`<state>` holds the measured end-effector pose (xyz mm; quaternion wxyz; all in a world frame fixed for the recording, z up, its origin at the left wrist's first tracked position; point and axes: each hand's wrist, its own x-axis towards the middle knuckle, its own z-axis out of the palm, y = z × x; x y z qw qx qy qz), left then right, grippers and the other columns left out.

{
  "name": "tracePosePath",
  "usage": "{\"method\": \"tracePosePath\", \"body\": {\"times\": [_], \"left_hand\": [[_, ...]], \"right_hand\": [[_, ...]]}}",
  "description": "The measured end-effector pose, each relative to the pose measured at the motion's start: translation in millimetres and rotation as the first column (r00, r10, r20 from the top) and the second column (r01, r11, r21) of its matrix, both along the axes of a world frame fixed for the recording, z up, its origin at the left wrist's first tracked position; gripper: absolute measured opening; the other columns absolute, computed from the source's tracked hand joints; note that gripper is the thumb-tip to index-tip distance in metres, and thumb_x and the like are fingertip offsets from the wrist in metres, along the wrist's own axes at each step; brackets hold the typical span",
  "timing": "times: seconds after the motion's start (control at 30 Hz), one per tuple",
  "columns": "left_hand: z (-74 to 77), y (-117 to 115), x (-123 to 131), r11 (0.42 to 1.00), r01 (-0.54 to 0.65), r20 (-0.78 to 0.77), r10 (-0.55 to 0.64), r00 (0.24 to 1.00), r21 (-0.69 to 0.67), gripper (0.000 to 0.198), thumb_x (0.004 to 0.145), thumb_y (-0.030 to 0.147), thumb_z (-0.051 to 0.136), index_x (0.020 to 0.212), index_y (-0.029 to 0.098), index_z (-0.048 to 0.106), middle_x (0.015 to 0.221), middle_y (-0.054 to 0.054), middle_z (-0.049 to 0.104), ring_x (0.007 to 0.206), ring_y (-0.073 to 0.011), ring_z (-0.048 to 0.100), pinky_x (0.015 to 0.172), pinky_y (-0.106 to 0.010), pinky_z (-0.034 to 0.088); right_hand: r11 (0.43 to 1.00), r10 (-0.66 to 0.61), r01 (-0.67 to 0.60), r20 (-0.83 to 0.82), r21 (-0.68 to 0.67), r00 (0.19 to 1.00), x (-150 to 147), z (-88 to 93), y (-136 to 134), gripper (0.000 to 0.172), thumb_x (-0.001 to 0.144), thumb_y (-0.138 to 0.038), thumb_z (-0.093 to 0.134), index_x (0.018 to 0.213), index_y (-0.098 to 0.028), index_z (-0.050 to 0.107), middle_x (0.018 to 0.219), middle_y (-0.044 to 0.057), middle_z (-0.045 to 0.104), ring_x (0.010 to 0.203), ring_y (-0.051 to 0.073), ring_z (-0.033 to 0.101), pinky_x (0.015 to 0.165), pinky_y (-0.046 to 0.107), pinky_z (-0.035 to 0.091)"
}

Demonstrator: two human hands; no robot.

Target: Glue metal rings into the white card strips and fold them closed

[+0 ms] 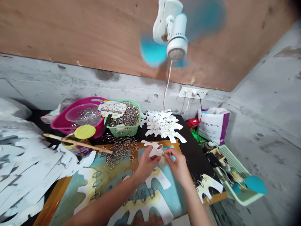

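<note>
A small white cut-out piece [154,150] with yellowish glue marks is pinched between the thumb and fingers of my left hand [148,161]. One metal ring [161,146] shows at its upper edge. At the right side of that piece, my right hand [176,159] has thumb and forefinger closed on what looks like another metal ring, mostly hidden by the fingertips. Below my wrists lie larger white cut-outs [150,208] with rings along their glued edges. A similar cut-out [210,185] rests at the table's right edge.
Loose rings [122,147] lie beside a wooden stick [80,143] on a tub [82,152]. Behind are a pink basket [56,122] and a green basket [124,131] of rings. Stacked cut-outs [162,125] stand at the back, others [30,175] at left. A fan [176,47] hangs above.
</note>
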<state>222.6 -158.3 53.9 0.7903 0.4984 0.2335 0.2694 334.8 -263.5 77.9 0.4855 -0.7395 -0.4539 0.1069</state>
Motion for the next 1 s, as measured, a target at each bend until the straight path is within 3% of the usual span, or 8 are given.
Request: {"method": "tracePosePath", "body": {"times": [0.1, 0.2, 0.33, 0.47, 0.63, 0.77, 0.9, 1.0], "left_hand": [[-8.0, -6.8, -1.0, 0.993, 0.052, -0.016, -0.054, 0.998, -0.11, 0.064, 0.064, 0.045, 0.082, 0.113, 0.019, 0.052, 0.071, 0.005, 0.059, 0.056, -0.0077, 0.053, 0.051, -0.017, 0.041], [-16.1, -10.6, -1.5, 0.978, 0.09, -0.013, -0.094, 0.995, -0.186, 0.067, 0.068, 0.05, 0.077, 0.121, 0.023, 0.047, 0.078, 0.004, 0.061, 0.061, -0.0104, 0.057, 0.051, -0.019, 0.045], [-25.7, -7.8, 2.8, 0.993, -0.023, -0.053, 0.017, 0.998, -0.118, 0.052, 0.065, 0.042, 0.08, 0.101, 0.02, 0.05, 0.072, 0.006, 0.057, 0.058, -0.0073, 0.053, 0.051, -0.016, 0.039], [-26.8, -3.5, 10.0, 0.996, -0.064, -0.06, 0.06, 0.996, -0.061, 0.047, 0.064, 0.038, 0.079, 0.089, 0.02, 0.044, 0.068, 0.008, 0.052, 0.054, -0.0061, 0.049, 0.048, -0.016, 0.033], [-23.7, -6.4, 17.9, 0.991, -0.121, -0.034, 0.119, 0.992, -0.053, 0.049, 0.065, 0.036, 0.077, 0.097, 0.02, 0.043, 0.069, 0.008, 0.049, 0.057, -0.0063, 0.047, 0.053, -0.017, 0.035], [-28.0, -8.5, 20.7, 0.986, -0.158, 0.014, 0.159, 0.987, -0.049, 0.048, 0.063, 0.034, 0.078, 0.095, 0.02, 0.045, 0.079, 0.005, 0.053, 0.062, -0.0071, 0.051, 0.056, -0.018, 0.039], [-34.6, -5.4, 18.2, 0.984, -0.119, 0.002, 0.12, 0.993, -0.133, 0.065, 0.059, 0.034, 0.08, 0.113, 0.02, 0.045, 0.077, 0.005, 0.056, 0.064, -0.0093, 0.053, 0.059, -0.02, 0.04], [-35.5, -0.9, 15.1, 0.977, -0.067, -0.012, 0.065, 0.998, -0.204, 0.066, 0.062, 0.031, 0.079, 0.118, 0.02, 0.046, 0.073, 0.005, 0.056, 0.064, -0.0103, 0.053, 0.06, -0.021, 0.04]], "right_hand": [[0.994, 0.069, -0.073, -0.067, -0.075, 0.995, 12.2, -2.5, 2.5, 0.017, 0.089, -0.032, 0.058, 0.082, -0.019, 0.066, 0.073, 0.001, 0.064, 0.066, 0.016, 0.056, 0.058, 0.024, 0.041], [0.984, 0.148, -0.156, -0.087, -0.089, 0.985, 24.5, -10.2, 9.8, 0.017, 0.086, -0.031, 0.06, 0.079, -0.019, 0.068, 0.07, 0.0, 0.063, 0.064, 0.015, 0.054, 0.059, 0.024, 0.041], [0.985, 0.139, -0.146, -0.077, -0.09, 0.987, 33.5, -24.1, 17.6, 0.015, 0.081, -0.03, 0.064, 0.075, -0.019, 0.071, 0.065, 0.001, 0.064, 0.061, 0.015, 0.054, 0.06, 0.025, 0.042], [0.993, 0.083, -0.088, -0.069, -0.073, 0.994, 34.7, -31.5, 16.6, 0.015, 0.08, -0.032, 0.066, 0.081, -0.02, 0.075, 0.076, 0.004, 0.072, 0.066, 0.019, 0.061, 0.065, 0.03, 0.049], [0.997, 0.008, -0.011, -0.037, -0.074, 0.999, 30.4, -32.2, 13.8, 0.016, 0.083, -0.031, 0.064, 0.086, -0.023, 0.077, 0.087, 0.006, 0.075, 0.074, 0.023, 0.067, 0.073, 0.035, 0.052], [0.995, 0.012, -0.013, -0.014, -0.096, 1.0, 28.8, -30.2, 14.6, 0.014, 0.083, -0.028, 0.063, 0.083, -0.023, 0.076, 0.082, 0.005, 0.074, 0.071, 0.022, 0.067, 0.071, 0.033, 0.051], [0.991, 0.075, -0.077, -0.021, -0.113, 0.997, 32.8, -26.6, 16.0, 0.011, 0.08, -0.028, 0.065, 0.075, -0.02, 0.072, 0.071, 0.002, 0.071, 0.063, 0.018, 0.063, 0.062, 0.027, 0.048], [0.987, 0.109, -0.111, -0.019, -0.113, 0.994, 36.7, -23.1, 17.3, 0.015, 0.081, -0.03, 0.065, 0.072, -0.019, 0.069, 0.067, 0.001, 0.068, 0.061, 0.016, 0.061, 0.059, 0.025, 0.046]]}}
